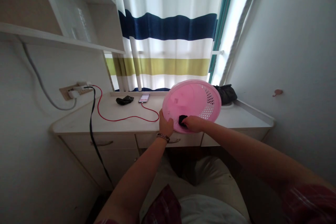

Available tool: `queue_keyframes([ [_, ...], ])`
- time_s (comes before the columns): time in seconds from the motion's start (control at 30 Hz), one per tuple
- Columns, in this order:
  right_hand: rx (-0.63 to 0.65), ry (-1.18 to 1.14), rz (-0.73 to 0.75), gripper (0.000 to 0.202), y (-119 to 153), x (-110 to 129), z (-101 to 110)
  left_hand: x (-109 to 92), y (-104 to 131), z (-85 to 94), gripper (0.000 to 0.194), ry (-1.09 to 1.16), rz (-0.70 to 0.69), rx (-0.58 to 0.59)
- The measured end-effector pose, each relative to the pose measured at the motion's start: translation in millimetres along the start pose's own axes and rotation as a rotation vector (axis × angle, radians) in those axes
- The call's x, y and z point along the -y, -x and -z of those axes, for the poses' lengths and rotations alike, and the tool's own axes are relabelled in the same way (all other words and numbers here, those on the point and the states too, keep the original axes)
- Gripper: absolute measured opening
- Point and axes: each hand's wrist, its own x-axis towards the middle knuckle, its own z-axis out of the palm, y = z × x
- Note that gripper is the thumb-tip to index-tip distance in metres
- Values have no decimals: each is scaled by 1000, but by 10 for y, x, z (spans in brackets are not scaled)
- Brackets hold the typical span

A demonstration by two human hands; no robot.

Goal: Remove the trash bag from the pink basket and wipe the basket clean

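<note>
A pink plastic basket (pixel 183 98) with a perforated side is tilted so that its opening faces me, above the front edge of the desk. My left hand (pixel 165 125) grips its left rim, thumb on the inside. Reaching into the basket, my right hand (pixel 193 123) is closed on a black cloth (pixel 181 121) and holds it against the inner wall. Most of the right fingers are hidden behind the cloth and the hand itself.
On the white desk (pixel 126 113) lie a crumpled black item (pixel 125 100) and a phone (pixel 144 98) with a red cable (pixel 123 118) running to a wall socket (pixel 76 92). Behind the basket stands a dark bag (pixel 228 94). A black cord (pixel 92 126) hangs over the desk's front left edge.
</note>
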Motion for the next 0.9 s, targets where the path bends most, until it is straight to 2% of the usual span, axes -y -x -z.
queue_keyframes([
  [0.1,-32,-24,-34,43,300,88,-43,-41,-42,-19,63,4,-31,9],
  [0.2,-53,-51,-84,47,431,135,-58,-93,-95,-46,64,-5,-57,31],
  [0.37,-50,-54,-101,43,467,143,48,-171,-159,-101,66,-25,-84,62],
  [0.6,-23,-51,-169,29,466,143,129,-176,-124,-129,65,-23,-86,37],
  [0.67,-139,-97,-211,25,463,64,225,-158,-128,-121,63,-25,-72,11],
  [0.8,-547,-214,-469,35,391,-296,517,-98,-192,-156,62,-38,-31,-54],
  [0.9,-710,-219,-573,30,241,-581,609,-50,-281,-275,61,-49,-5,-74],
])
